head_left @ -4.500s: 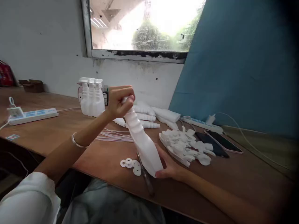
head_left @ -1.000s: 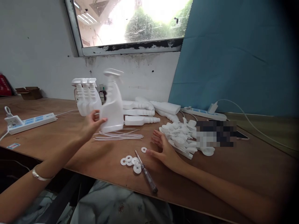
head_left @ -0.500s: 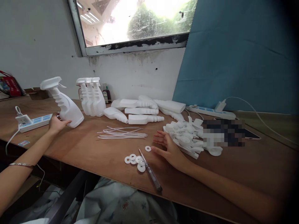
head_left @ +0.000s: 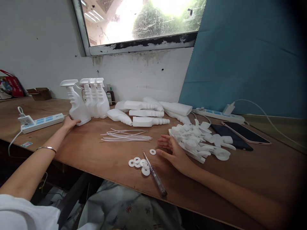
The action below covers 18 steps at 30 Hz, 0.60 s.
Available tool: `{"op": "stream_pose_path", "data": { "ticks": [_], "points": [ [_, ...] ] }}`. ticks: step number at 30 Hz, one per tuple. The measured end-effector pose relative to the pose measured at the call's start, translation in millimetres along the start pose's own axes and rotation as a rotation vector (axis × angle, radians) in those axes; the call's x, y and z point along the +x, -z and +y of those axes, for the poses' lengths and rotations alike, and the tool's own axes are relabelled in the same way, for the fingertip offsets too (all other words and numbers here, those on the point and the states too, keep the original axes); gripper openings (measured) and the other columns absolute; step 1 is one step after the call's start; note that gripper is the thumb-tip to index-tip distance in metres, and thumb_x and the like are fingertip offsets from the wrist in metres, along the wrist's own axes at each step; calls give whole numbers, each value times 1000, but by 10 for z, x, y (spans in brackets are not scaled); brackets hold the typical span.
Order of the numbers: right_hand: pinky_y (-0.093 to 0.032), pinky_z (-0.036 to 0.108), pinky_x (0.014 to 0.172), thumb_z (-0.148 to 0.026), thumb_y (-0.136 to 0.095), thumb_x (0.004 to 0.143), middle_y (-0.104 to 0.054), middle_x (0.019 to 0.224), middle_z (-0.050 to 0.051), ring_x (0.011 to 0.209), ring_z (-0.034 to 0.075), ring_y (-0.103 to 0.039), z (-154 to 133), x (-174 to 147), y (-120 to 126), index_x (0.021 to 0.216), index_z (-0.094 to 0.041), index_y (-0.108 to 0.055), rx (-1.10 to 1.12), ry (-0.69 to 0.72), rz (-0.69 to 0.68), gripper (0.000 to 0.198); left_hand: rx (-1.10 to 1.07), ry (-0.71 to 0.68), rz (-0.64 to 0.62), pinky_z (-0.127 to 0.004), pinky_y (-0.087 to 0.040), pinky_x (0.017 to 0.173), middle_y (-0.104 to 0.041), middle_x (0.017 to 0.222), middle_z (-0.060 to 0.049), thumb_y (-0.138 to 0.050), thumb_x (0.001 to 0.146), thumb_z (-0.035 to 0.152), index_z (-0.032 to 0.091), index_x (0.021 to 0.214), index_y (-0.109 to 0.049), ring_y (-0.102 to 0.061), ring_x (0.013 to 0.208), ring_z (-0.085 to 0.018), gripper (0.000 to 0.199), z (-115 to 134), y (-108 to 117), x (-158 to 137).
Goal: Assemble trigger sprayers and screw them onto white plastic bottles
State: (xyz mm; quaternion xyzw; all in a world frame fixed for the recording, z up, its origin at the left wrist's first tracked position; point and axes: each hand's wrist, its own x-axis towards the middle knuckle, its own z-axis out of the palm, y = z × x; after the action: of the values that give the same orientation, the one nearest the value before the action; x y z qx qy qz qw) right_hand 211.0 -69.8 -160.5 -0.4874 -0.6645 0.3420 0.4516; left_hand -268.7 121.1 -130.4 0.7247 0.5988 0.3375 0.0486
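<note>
left hand (head_left: 69,123) has its fingers clamped on the base of a white plastic spray bottle (head_left: 78,109), pretty much upright by three lookalikes (head_left: 102,107) on the brown wooden tabletop (head_left: 81,150). right hand (head_left: 176,156): fingers loosely apart, beside a flat white ring (head_left: 154,152).

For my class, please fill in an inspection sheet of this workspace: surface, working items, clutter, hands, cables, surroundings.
Surface: brown tabletop, small sticker near its front edge.
Working items: spray bottle, roughly upright; three more bottles beside it; headless bottles lying down; trigger heads piled; thin tubes; washers; screwdriver beside them.
Clutter: phone overlapping a dark flat item; dark bottle; cardboard box.
Hands: left hand grips the spray bottle low down; right hand open beside a lone washer, contact unclear.
Cables: white cables at left power strip and right power strip.
Surroundings: pale wall, window, blue sheet.
</note>
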Motion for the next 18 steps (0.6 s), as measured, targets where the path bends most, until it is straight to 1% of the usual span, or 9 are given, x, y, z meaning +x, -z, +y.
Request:
{"op": "stream_pose_path", "data": {
  "ticks": [3, 4, 6, 8, 11, 14, 16, 17, 18],
  "points": [
    [-42, 43, 94, -41, -61, 74, -50, 114, 10, 104, 20, -53, 0, -1, 4, 115, -21, -34, -19, 0, -1, 52, 45, 201, 131, -25, -37, 62, -52, 53, 6, -38, 64, 56, 10, 71, -47, -57, 81, -15, 48, -21, -51, -53],
    [-42, 43, 94, -40, -61, 74, -50, 114, 10, 104, 20, -53, 0, 0, 5, 115, -21, -35, -23, 2, 0, 52, 54, 245, 147, -24, -39, 63, -54, 58, 5, -40, 64, 56, 9, 76, -47, -57, 84, -16, 49, -15, -58, -68],
    [-42, 42, 94, -40, -61, 74, -50, 114, 11, 103, 20, -53, 2, 4, 6, 115, -21, -35, -27, 5, 2, 51, 66, 305, 136, -23, -41, 64, -58, 68, 2, -43, 64, 55, 6, 84, -47, -56, 86, -16, 54, 15, -51, -94],
    [-43, 42, 94, -39, -60, 75, -50, 114, 11, 103, 20, -53, 4, 7, 6, 115, -21, -35, -34, 7, 2, 51, 73, 339, 82, -22, -44, 64, -61, 78, -2, -47, 66, 54, 3, 89, -47, -56, 85, -16, 57, 63, -14, -123],
    [-43, 42, 93, -39, -60, 76, -51, 115, 11, 103, 20, -54, -3, 3, 8, 115, -20, -35, -62, 11, 0, 50, 99, 361, -48, -23, -47, 66, -62, 91, -10, -51, 70, 49, -1, 93, -49, -57, 85, -17, 56, 139, 83, -207],
    [-42, 42, 94, -38, -59, 77, -51, 117, 10, 106, 20, -53, -35, -12, 15, 115, -21, -37, -118, 35, -37, 47, 179, 369, -151, -33, -46, 77, -56, 108, -21, -51, 74, 43, -7, 103, -46, -54, 97, -26, 59, 217, 168, -384],
    [-42, 41, 95, -35, -56, 79, -51, 120, 9, 109, 20, -51, -69, -25, 22, 116, -22, -38, -162, 81, -90, 43, 243, 356, -192, -44, -39, 88, -47, 120, -27, -48, 77, 40, -8, 111, -44, -45, 111, -35, 58, 292, 173, -563],
    [-41, 41, 96, -33, -54, 81, -51, 121, 8, 111, 20, -51, -87, -30, 25, 117, -22, -40, -189, 112, -121, 40, 269, 340, -215, -49, -33, 93, -44, 124, -27, -46, 78, 38, -6, 112, -45, -38, 117, -38, 55, 343, 153, -667],
    [-41, 41, 96, -30, -52, 82, -51, 120, 8, 111, 20, -50, -105, -35, 28, 116, -23, -41, -219, 143, -150, 36, 287, 316, -232, -53, -27, 96, -41, 128, -24, -43, 81, 38, -1, 116, -45, -34, 121, -38, 53, 406, 118, -777]
  ]
}}
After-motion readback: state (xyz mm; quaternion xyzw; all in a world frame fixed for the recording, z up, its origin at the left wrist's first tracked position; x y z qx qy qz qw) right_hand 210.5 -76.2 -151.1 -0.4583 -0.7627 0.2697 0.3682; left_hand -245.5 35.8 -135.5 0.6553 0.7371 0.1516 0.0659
